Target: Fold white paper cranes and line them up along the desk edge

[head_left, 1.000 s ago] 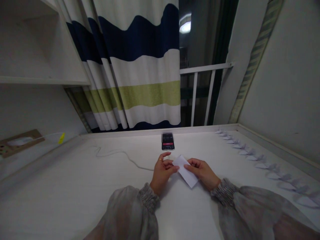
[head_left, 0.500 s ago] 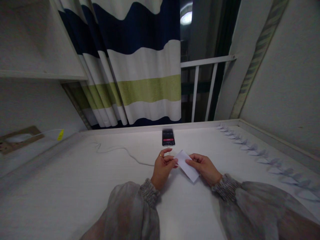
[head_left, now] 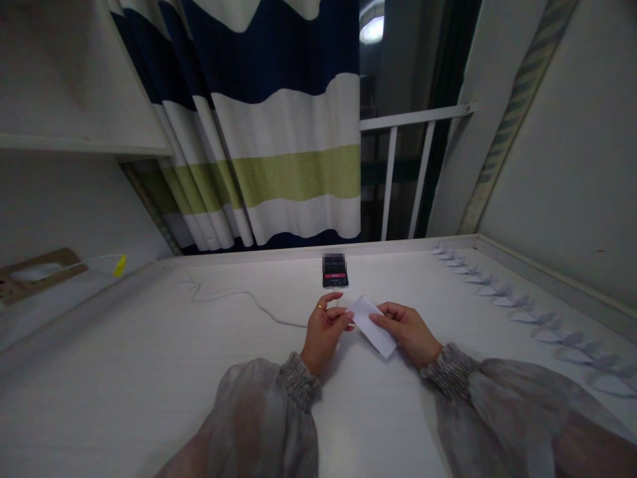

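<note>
A small folded piece of white paper [head_left: 374, 332] is held up between my two hands, tilted, above the white tabletop. My left hand [head_left: 326, 326], with a gold ring on one finger, pinches the paper's upper left corner between thumb and fingers. On the other side, my right hand [head_left: 408, 330] grips the right edge, its thumb lying on the front face and its fingers behind. How the paper's back is folded cannot be seen. Just beyond my hands lies a phone [head_left: 335, 272] with a lit screen.
Along the right side of the tabletop [head_left: 239, 398] stands a row of several folded paper pieces [head_left: 522, 309]. A white cable [head_left: 263, 312] runs from the left toward my left hand. At far left is a brown panel [head_left: 42, 273] with a yellow tag [head_left: 120, 265] nearby. A striped curtain [head_left: 298, 172] hangs behind.
Both hands hold the paper almost as before, with a very slight shift of the paper. The whole view has moved a little.
</note>
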